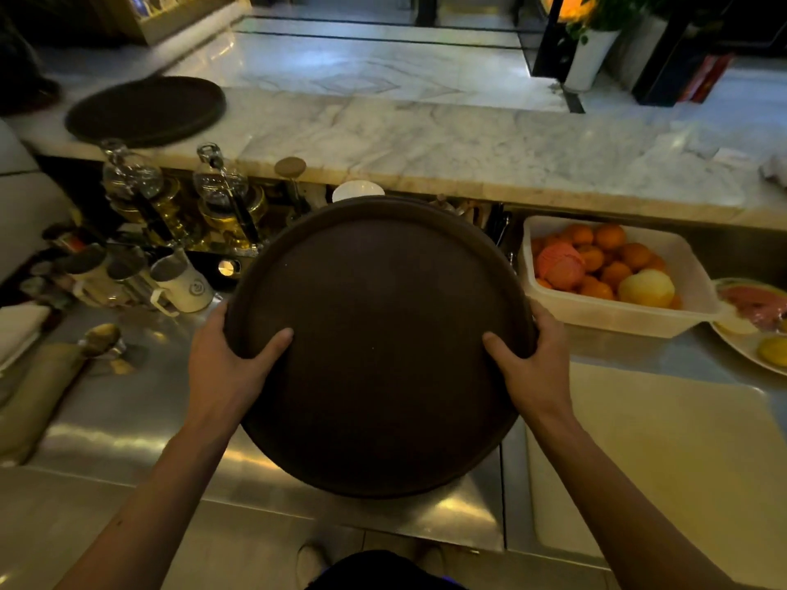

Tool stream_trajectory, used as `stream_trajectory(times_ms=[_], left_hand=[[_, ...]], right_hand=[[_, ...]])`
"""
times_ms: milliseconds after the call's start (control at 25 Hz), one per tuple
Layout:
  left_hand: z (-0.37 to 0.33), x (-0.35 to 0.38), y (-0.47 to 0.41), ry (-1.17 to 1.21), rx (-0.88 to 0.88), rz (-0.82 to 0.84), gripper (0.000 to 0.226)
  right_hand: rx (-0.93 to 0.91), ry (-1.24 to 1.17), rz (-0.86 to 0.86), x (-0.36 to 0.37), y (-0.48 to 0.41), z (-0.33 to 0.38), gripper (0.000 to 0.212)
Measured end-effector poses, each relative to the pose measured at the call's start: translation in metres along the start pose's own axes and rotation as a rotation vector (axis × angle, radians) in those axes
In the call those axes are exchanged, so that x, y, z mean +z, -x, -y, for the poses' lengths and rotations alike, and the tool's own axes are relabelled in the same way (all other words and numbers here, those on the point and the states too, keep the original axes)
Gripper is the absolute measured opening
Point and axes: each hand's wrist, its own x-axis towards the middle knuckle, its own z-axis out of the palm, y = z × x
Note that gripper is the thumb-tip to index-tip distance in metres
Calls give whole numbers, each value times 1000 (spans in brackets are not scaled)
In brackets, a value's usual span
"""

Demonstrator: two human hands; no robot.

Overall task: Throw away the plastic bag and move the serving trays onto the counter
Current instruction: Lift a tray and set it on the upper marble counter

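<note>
Both hands grip 1 round dark tray (379,347) above the steel worktop (140,423). The left hand (225,359) clamps the tray's left rim: thumb pressed on the top surface, pointing inward, with the remaining fingers curled around the rim and hidden beneath. The right hand (532,355) mirrors this grip on the right rim, thumb on top and fingers wrapped over the edge. Both hands are partly closed around the rim, not flat. The tray's far edge shows a second rim line, so it may be a stack; the count cannot be told.

A second tray (145,110), also round and dark, lies flat on the marble desk (426,142) at its left end, well apart from the held tray. It appears blurred.

Between the desk and the worktop, below the desk edge, stand 2 glass siphon brewers (179,193) on brass bases. Near them, on the worktop to the left of the held tray, stand several pitchers (179,278). A spoon (100,338) lies further left.

To the right of the held tray, a white tub (617,308) contains oranges (609,257). A plate (749,338) with cut fruit sits just beside the tub at the frame edge. A pale cutting board (664,462) lies on the worktop beside the right forearm.

No plastic bag is identifiable in this view.
</note>
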Motion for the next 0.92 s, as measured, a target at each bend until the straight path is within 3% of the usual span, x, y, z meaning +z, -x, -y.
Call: stream_trajectory(times_ms=[160,480,600,920], left_hand=[[-26,-26,-14,49,-5,-110,70],[-32,-82,-64,6,-19,-279,85],[-23,-111,-110,10,-6,-305,90],[-14,-199,-305,47,25,-256,75]], right_hand=[[-82,22,38,17,-32,35,64],[-206,-41,120,79,-86,99,59],[-257,-17,99,125,-110,129,60],[-211,-94,91,278,-191,242,51]])
